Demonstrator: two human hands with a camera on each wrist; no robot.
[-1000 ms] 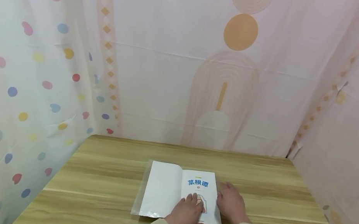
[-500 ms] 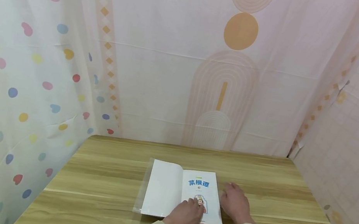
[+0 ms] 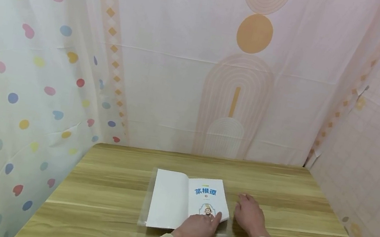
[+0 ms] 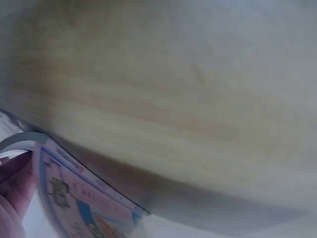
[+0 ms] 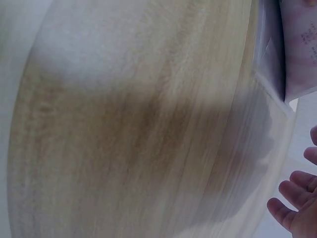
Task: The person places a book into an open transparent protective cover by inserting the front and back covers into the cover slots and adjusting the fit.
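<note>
Book (image 3: 186,201) lies open low in the head view's centre, on the wooden table (image 3: 294,193); left hand (image 3: 196,229) grips the right-hand page's lower corner, thumb on top, lifting it; right hand (image 3: 250,216) rests flat on the table just right of the book, fingers loosely spread, holding nothing.

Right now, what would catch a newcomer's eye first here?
The open book near the front middle of the wooden table, its right page lifting under the left hand. The right hand rests flat on the table just right of it. Behind hang patterned curtains, polka dots at left.
</note>
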